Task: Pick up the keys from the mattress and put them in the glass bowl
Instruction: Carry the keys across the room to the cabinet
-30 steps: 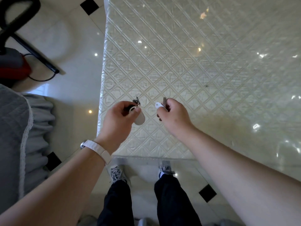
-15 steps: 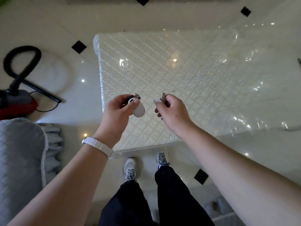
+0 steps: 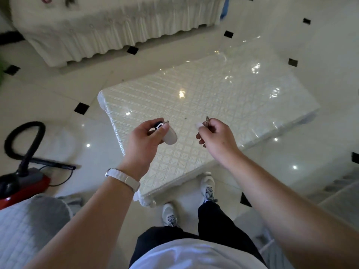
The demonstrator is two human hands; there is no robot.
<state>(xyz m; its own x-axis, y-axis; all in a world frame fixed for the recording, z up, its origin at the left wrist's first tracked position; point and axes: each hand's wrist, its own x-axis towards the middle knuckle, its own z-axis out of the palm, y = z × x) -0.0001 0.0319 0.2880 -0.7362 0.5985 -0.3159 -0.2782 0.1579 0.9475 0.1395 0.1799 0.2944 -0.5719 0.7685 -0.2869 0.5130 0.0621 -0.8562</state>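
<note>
Standing at the mattress foot, vacuum cleaner sitting off left, skirted bed lying beyond it.

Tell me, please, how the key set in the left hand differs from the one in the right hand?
The left hand pinches a key set with a large white oval fob hanging in plain view. The right hand encloses most of its key set, showing only a metal key tip and a smaller white tag. Both are held above the mattress.

Glossy plastic-wrapped quilted mattress
</note>
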